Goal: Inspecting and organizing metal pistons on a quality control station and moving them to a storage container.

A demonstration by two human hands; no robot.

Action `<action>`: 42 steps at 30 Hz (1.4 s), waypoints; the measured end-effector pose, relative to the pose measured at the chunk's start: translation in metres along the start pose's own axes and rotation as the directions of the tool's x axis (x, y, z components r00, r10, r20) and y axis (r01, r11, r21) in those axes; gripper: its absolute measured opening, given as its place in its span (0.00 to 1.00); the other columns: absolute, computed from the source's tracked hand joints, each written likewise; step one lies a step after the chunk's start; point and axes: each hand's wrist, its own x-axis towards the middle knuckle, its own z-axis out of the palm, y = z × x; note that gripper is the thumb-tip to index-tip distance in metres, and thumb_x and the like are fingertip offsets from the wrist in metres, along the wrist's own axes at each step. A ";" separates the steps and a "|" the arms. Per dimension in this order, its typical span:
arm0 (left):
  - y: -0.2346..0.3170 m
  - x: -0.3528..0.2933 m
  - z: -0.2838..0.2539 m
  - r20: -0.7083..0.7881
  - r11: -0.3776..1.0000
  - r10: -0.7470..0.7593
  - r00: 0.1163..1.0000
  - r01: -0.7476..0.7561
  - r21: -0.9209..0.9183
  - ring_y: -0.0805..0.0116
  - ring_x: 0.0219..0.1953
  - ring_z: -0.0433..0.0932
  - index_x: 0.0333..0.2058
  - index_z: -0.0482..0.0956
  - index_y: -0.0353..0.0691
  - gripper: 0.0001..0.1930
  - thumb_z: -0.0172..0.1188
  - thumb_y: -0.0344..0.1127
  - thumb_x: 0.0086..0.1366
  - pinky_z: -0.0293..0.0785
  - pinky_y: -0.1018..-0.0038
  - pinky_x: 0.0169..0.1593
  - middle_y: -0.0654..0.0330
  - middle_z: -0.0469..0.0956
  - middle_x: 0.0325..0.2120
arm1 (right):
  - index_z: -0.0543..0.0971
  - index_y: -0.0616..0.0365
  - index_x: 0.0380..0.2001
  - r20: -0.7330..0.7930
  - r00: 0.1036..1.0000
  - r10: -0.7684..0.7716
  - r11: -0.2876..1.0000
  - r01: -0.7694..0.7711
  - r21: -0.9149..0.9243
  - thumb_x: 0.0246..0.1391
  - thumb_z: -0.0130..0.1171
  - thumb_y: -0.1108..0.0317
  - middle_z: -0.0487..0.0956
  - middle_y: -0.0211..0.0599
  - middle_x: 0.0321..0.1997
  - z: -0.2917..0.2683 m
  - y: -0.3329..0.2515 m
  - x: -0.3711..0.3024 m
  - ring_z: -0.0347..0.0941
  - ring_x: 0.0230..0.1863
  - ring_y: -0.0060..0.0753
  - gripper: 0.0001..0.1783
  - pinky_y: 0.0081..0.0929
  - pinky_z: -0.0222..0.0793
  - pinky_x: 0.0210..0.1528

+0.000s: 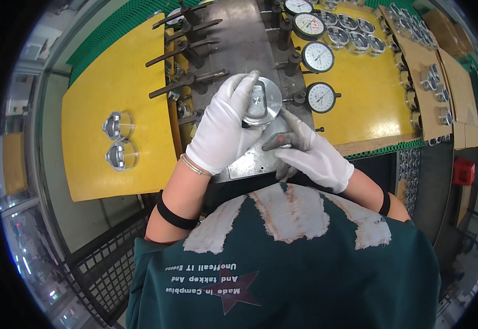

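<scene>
A silver engine piston (pixel 272 98) is tilted over the metal plate, its round face turned up. My left hand (pixel 222 118), in a white glove, grips it with the fingers over its far left side and the thumb below. My right hand (pixel 313 153), gloved too with grey, soiled fingertips, is at the piston's lower right. Its index finger reaches the rim, while the thumb and other fingers are spread apart below. The steel fixture plate (pixel 239 44) lies beneath and beyond both hands. Its near end (pixel 255 164) shows under my wrists.
Dial gauges (pixel 321 97) line the fixture's right side, and dark clamp arms (pixel 187 82) its left. Two pistons (pixel 119 125) stand on the left yellow board (pixel 107 82). Several more pistons (pixel 359 41) sit at the far right, near cardboard (pixel 414 71). A red bin (pixel 463 171) is farther right.
</scene>
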 end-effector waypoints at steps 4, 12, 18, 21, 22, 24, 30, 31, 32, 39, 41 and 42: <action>-0.002 0.001 0.000 -0.003 1.000 0.002 1.000 -0.002 0.006 0.39 0.51 0.72 0.61 0.64 0.34 0.40 0.70 0.31 0.48 0.71 0.58 0.54 0.40 0.69 0.52 | 0.38 0.56 0.73 0.005 0.998 0.057 0.997 -0.058 0.055 0.59 0.58 0.72 0.74 0.40 0.45 0.004 -0.013 -0.001 0.72 0.40 0.22 0.49 0.21 0.74 0.39; -0.001 0.001 0.001 -0.010 1.000 -0.007 1.000 0.007 0.005 0.39 0.52 0.72 0.60 0.64 0.33 0.40 0.70 0.31 0.47 0.71 0.58 0.55 0.40 0.69 0.53 | 0.38 0.55 0.74 0.004 1.000 0.013 0.999 -0.013 0.034 0.59 0.57 0.73 0.74 0.39 0.44 0.003 -0.009 0.000 0.71 0.41 0.22 0.49 0.19 0.72 0.40; -0.002 0.000 0.002 -0.009 1.000 -0.011 1.000 0.011 0.000 0.39 0.53 0.71 0.61 0.64 0.33 0.41 0.70 0.30 0.47 0.71 0.58 0.56 0.40 0.69 0.53 | 0.37 0.54 0.73 -0.001 0.998 0.059 0.996 -0.059 0.065 0.58 0.57 0.73 0.73 0.42 0.45 0.005 -0.013 -0.001 0.73 0.38 0.23 0.50 0.21 0.76 0.34; -0.002 0.000 0.002 -0.012 1.000 -0.011 1.000 0.011 -0.001 0.39 0.53 0.71 0.61 0.64 0.33 0.41 0.70 0.30 0.47 0.71 0.58 0.56 0.40 0.69 0.53 | 0.37 0.54 0.73 0.004 0.998 0.056 0.994 -0.056 0.092 0.58 0.57 0.73 0.72 0.42 0.46 0.005 -0.010 0.000 0.74 0.38 0.24 0.50 0.22 0.77 0.31; -0.001 0.000 0.002 -0.012 1.000 -0.011 1.000 0.011 -0.001 0.39 0.53 0.71 0.61 0.64 0.33 0.41 0.70 0.30 0.47 0.71 0.58 0.56 0.40 0.69 0.53 | 0.36 0.53 0.73 0.004 0.999 0.038 0.995 -0.038 0.091 0.59 0.57 0.73 0.72 0.42 0.46 0.005 -0.010 0.000 0.74 0.38 0.24 0.50 0.22 0.77 0.31; 0.000 0.000 0.001 -0.014 1.000 -0.009 1.000 0.009 0.008 0.38 0.52 0.71 0.60 0.64 0.33 0.40 0.70 0.29 0.47 0.71 0.58 0.56 0.40 0.69 0.52 | 0.37 0.54 0.73 0.003 0.998 0.057 0.995 -0.057 0.078 0.58 0.57 0.73 0.73 0.42 0.46 0.005 -0.013 -0.001 0.74 0.38 0.24 0.50 0.22 0.77 0.32; 0.002 0.001 0.001 -0.024 1.000 -0.009 1.000 0.010 0.015 0.39 0.52 0.72 0.60 0.65 0.33 0.39 0.70 0.30 0.47 0.71 0.58 0.55 0.40 0.69 0.51 | 0.40 0.57 0.73 -0.020 1.000 0.012 1.000 -0.012 -0.012 0.58 0.58 0.72 0.74 0.42 0.46 0.002 -0.004 0.002 0.74 0.40 0.24 0.49 0.21 0.74 0.40; 0.002 0.001 0.001 -0.023 1.000 -0.008 1.000 0.009 0.015 0.39 0.52 0.72 0.60 0.65 0.33 0.39 0.70 0.30 0.47 0.71 0.58 0.55 0.40 0.69 0.51 | 0.40 0.57 0.73 -0.026 1.000 0.007 1.000 -0.007 -0.021 0.57 0.59 0.71 0.74 0.42 0.46 0.002 -0.004 0.002 0.74 0.41 0.24 0.49 0.20 0.72 0.42; 0.002 0.001 0.001 -0.024 1.000 -0.005 1.000 0.006 0.021 0.39 0.52 0.72 0.60 0.65 0.33 0.39 0.70 0.30 0.47 0.71 0.58 0.55 0.41 0.70 0.51 | 0.40 0.57 0.73 -0.026 1.000 0.006 1.000 -0.007 -0.021 0.57 0.59 0.71 0.74 0.42 0.46 0.002 -0.004 0.002 0.74 0.41 0.24 0.49 0.20 0.72 0.42; 0.002 0.002 -0.001 -0.005 1.000 0.002 1.000 -0.002 0.002 0.40 0.54 0.71 0.60 0.65 0.33 0.38 0.68 0.29 0.48 0.71 0.61 0.56 0.40 0.69 0.53 | 0.43 0.61 0.73 -0.021 0.999 -0.025 0.987 0.022 -0.159 0.58 0.59 0.67 0.76 0.45 0.48 -0.004 0.004 0.004 0.74 0.45 0.26 0.48 0.22 0.72 0.45; 0.007 -0.003 -0.014 0.115 0.969 -0.158 0.981 0.176 -0.171 0.47 0.58 0.70 0.61 0.63 0.35 0.41 0.71 0.29 0.47 0.69 0.63 0.59 0.44 0.68 0.57 | 0.43 0.61 0.73 -0.005 1.000 -0.026 0.990 0.025 -0.142 0.58 0.59 0.66 0.76 0.44 0.48 -0.009 -0.003 0.000 0.74 0.45 0.26 0.48 0.23 0.73 0.45; 0.010 -0.009 -0.020 0.256 0.877 -0.298 0.920 0.369 -0.306 0.54 0.62 0.69 0.63 0.62 0.37 0.45 0.73 0.30 0.45 0.68 0.65 0.62 0.48 0.67 0.60 | 0.44 0.61 0.72 0.039 0.998 0.039 0.999 -0.039 -0.011 0.57 0.60 0.66 0.76 0.43 0.48 -0.010 -0.016 -0.005 0.74 0.46 0.26 0.48 0.23 0.73 0.45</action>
